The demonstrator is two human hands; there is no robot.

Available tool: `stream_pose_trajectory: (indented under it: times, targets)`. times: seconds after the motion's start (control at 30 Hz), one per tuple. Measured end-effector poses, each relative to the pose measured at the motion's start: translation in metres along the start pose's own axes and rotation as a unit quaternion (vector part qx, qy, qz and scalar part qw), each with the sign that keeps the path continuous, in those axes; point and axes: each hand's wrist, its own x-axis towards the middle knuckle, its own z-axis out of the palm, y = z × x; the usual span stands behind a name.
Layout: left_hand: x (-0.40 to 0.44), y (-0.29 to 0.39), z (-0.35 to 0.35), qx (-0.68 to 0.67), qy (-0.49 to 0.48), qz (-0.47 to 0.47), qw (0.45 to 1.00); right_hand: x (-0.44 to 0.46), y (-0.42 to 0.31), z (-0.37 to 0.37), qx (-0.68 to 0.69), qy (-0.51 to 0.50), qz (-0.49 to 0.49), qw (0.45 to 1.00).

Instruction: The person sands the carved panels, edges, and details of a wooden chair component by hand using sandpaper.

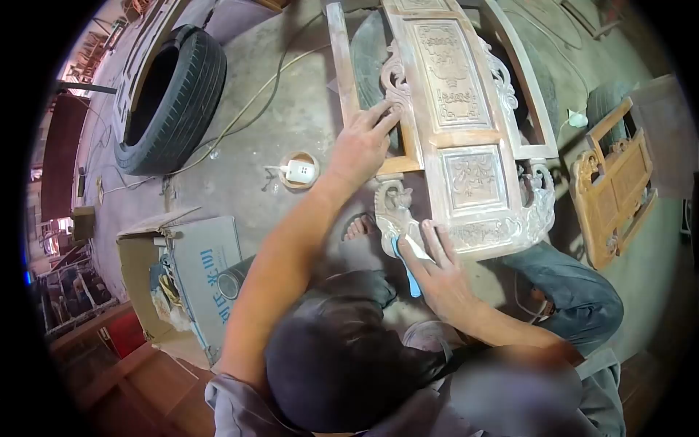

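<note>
A carved wooden chair back with pale, dusty relief panels lies in front of me. My left hand rests on its left side, index and middle fingers stretched onto the carved scroll; the thumb is hidden. At the near left corner is my right hand, closed around a slim blue-and-white tool. Its blue part sticks out beside the fingers, and the working end is partly hidden, so I cannot tell its exact kind. The right fingertips touch the carved lower edge.
Under the chair back shows a dark tyre; another tyre stands at left. A white power socket sits near a trailing cable. An open cardboard box is at lower left, and another carved wooden piece leans at right.
</note>
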Motion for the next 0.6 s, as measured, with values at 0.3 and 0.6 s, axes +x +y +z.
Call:
stream_pose_trajectory:
  times: [0.3,0.6]
  targets:
    - [0.001,0.001,-0.002,0.009,-0.013,-0.011,1.0,-0.002,0.006,-0.008,0.001,0.009,0.013,1.0]
    - [-0.002,0.001,0.0,0.003,-0.001,0.001,1.0,0.003,0.006,-0.017,0.042,-0.016,0.029,0.999]
